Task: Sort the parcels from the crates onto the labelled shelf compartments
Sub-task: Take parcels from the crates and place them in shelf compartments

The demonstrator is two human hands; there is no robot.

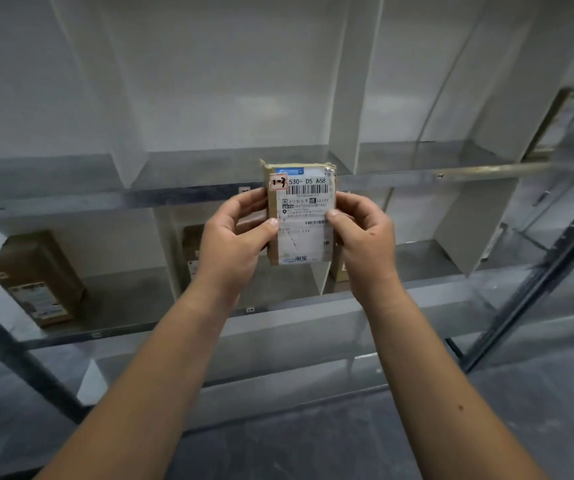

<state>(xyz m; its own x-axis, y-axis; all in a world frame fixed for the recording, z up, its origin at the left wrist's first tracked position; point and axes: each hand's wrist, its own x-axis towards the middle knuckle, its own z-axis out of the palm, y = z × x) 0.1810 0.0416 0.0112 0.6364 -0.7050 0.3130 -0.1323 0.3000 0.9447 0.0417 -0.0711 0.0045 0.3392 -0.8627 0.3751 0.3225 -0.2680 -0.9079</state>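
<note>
Two bare forearms reach up from the bottom edge. Left hand (240, 233) grips the left side of a small flat brown cardboard parcel (301, 216), thumb on the front face, fingers curled behind it. Right hand (365, 237) grips the right side the same way, thumb tip pressed on the front near the edge. The parcel is held upright in the air between both hands, in front of the shelving and not resting on any board. Its white shipping label (308, 202) faces the camera; top line reads "530- D5 A68", with a barcode below. Behind it stands a grey metal shelf rack (160, 199), split into compartments by white divider panels (344, 98). Small white tags (250, 310) sit on the front lips of the boards — text too small to read. Lower tier, left compartment: a larger brown cardboard box (36, 277), lying tilted. Middle compartment: a second brown box (190, 251), partly hidden by the left hand. A third brown box (339, 273) shows just behind the right wrist — which compartment, cannot tell.
</note>
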